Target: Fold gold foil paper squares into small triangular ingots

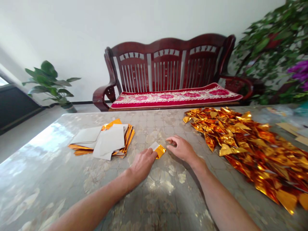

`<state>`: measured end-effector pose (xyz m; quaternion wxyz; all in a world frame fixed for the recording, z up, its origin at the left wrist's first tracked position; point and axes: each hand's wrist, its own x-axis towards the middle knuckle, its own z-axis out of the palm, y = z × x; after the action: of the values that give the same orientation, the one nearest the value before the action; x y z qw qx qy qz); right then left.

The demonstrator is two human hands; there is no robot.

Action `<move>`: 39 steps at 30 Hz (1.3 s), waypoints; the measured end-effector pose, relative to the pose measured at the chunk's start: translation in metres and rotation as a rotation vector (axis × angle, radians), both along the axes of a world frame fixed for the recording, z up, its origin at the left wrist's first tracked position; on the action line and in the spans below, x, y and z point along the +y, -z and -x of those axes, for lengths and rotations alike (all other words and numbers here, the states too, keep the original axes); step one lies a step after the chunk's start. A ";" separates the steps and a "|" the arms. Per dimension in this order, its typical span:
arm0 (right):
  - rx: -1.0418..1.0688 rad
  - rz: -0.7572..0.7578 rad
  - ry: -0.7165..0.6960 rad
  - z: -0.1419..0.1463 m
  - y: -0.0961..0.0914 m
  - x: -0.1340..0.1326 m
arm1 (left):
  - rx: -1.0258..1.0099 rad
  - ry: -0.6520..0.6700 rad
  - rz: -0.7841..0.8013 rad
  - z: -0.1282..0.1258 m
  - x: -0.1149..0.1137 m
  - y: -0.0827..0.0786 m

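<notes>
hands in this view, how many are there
2: the left hand holds the small gold and white paper, and the right hand is just right of it, holding nothing visible. No others show.

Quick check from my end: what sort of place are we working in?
Most likely a home living room or sitting area: a carved wooden bench with a red floral cushion stands against a plain wall, and a leafy potted plant sits on the floor to the left.
</notes>
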<state>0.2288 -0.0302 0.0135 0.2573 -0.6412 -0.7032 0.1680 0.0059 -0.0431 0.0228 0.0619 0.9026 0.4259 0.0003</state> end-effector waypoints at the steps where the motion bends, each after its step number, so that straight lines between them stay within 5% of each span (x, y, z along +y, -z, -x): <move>1: -0.019 0.019 0.009 0.001 -0.002 -0.001 | 0.020 -0.033 0.013 -0.002 -0.001 -0.001; 11: -0.217 0.003 0.046 0.036 -0.001 -0.014 | -0.110 0.003 -0.101 0.005 0.020 0.001; 22: -0.216 0.088 0.094 0.047 -0.010 -0.018 | -0.067 -0.157 0.017 -0.015 -0.007 0.004; 35: -0.215 0.206 0.111 0.051 -0.013 -0.016 | -0.128 -0.107 0.136 -0.007 -0.011 -0.002; 39: -0.232 0.204 0.131 0.050 -0.014 -0.017 | -0.106 -0.101 0.050 -0.003 -0.010 0.000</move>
<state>0.1791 -0.0475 0.0272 0.1185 -0.7236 -0.6641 0.1461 0.0089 -0.0529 0.0227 0.1068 0.8768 0.4671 0.0404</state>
